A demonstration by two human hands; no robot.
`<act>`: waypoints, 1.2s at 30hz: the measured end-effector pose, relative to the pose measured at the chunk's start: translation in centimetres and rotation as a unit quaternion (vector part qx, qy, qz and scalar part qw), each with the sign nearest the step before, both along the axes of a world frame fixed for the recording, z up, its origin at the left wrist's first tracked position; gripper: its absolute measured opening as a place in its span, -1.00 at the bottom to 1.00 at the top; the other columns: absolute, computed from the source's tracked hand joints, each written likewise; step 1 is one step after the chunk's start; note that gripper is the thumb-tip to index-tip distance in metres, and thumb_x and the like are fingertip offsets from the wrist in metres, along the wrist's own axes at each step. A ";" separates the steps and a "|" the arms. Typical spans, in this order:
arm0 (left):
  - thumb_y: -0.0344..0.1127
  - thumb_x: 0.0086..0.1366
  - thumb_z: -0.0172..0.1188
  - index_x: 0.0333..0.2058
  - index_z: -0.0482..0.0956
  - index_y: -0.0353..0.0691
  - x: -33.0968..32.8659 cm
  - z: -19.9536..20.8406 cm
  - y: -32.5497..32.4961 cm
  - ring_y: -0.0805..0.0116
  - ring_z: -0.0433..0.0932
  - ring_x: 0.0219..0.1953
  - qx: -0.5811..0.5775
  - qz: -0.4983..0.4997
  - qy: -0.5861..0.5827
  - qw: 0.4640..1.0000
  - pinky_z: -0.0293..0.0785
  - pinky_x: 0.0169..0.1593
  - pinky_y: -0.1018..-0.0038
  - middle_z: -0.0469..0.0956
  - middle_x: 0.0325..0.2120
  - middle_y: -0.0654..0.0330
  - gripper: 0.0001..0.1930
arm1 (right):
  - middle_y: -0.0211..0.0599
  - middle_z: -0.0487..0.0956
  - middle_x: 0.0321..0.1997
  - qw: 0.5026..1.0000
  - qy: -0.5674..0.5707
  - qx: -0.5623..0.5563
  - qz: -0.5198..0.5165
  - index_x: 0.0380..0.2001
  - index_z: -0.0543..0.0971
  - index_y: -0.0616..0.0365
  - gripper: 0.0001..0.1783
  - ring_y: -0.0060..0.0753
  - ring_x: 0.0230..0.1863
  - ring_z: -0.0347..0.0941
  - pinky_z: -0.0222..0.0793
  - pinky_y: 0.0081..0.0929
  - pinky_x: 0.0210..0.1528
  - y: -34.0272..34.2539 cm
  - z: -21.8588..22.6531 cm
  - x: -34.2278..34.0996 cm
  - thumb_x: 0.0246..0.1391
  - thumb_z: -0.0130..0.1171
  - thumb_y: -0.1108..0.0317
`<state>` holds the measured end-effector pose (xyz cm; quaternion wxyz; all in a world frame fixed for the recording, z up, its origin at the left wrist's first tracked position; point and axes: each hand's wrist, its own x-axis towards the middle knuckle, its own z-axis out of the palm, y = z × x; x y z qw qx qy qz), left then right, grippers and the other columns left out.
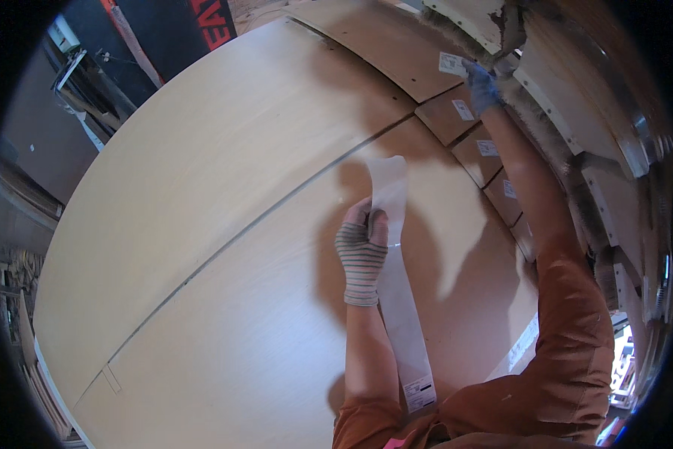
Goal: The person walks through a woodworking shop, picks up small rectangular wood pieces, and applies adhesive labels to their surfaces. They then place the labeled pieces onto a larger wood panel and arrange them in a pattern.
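Note:
My left hand (362, 243), in a striped knit glove, is closed on a long white strip of labels (406, 322). The strip's top end curls up above my fingers. Its tail hangs down past my forearm, with a printed label (419, 393) near the bottom. At the upper right my right hand (482, 86), in a bluish glove, reaches to the corner of a brown board. Its fingertips pinch the edge of a white label (451, 63) there; whether the label is stuck down I cannot tell. White labels (487, 148) sit on the corners of several boards below it.
Large pale wooden panels (202, 172) lie before me, with a dark seam between them. Brown board ends (475, 153) step down along the right. Beyond them run machine parts with a bristle strip (534, 123). A dark panel with red markings (175, 37) stands at the far left.

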<state>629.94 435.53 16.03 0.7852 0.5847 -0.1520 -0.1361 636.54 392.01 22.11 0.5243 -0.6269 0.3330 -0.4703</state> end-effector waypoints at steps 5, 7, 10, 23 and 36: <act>-0.46 0.15 0.10 -0.19 0.53 -0.29 0.0 0.1 0.2 0.47 0.45 -0.32 -0.006 -0.008 0.018 1.000 0.39 -0.16 0.56 0.50 -0.36 0.19 -0.79 | -0.34 0.52 -0.29 0.997 -0.040 0.037 -0.062 -0.25 0.54 0.21 -0.75 -0.45 -0.31 0.43 0.34 -0.47 -0.25 -3.3 -1.5 5.6 -0.02 0.19 0.33; -0.46 0.16 0.10 -0.19 0.53 -0.28 0.0 0.0 0.2 0.45 0.47 -0.30 -0.004 -0.011 0.027 1.000 0.39 -0.15 0.54 0.51 -0.36 0.17 -0.79 | -0.27 0.53 -0.25 0.990 0.034 -0.027 -0.134 -0.25 0.53 0.23 -0.73 -0.39 -0.27 0.45 0.36 -0.45 -0.21 -4.1 -3.0 6.8 -0.06 0.22 0.36; -0.47 0.15 0.12 -0.19 0.53 -0.27 0.0 0.0 0.2 0.44 0.48 -0.30 0.000 0.005 0.010 1.000 0.40 -0.15 0.53 0.52 -0.36 0.16 -0.78 | -0.09 0.55 -0.16 0.990 0.016 -0.090 -0.107 -0.23 0.52 0.24 -0.64 -0.25 -0.20 0.49 0.39 -0.34 -0.12 -4.5 -5.0 8.0 -0.13 0.27 0.29; -0.47 0.11 0.12 -0.22 0.53 -0.22 0.2 0.9 0.2 0.27 0.51 -0.35 0.085 0.025 -0.067 0.994 0.42 -0.21 0.47 0.52 -0.41 0.11 -0.79 | -0.34 0.52 -0.32 0.862 -0.134 0.154 0.465 -0.21 0.51 0.12 -0.71 -0.46 -0.33 0.46 0.44 -0.51 -0.28 22.2 -1.2 17.8 -0.08 0.23 0.45; -0.45 0.13 0.14 -0.22 0.54 -0.22 0.2 0.6 0.2 0.35 0.51 -0.36 0.039 0.030 -0.050 0.998 0.43 -0.20 0.49 0.52 -0.42 0.14 -0.79 | -0.22 0.54 -0.18 0.958 0.247 -0.135 0.048 -0.08 0.49 0.08 -0.57 -0.29 -0.15 0.46 0.38 -0.33 -0.11 1.1 -1.0 8.6 -0.03 0.18 0.16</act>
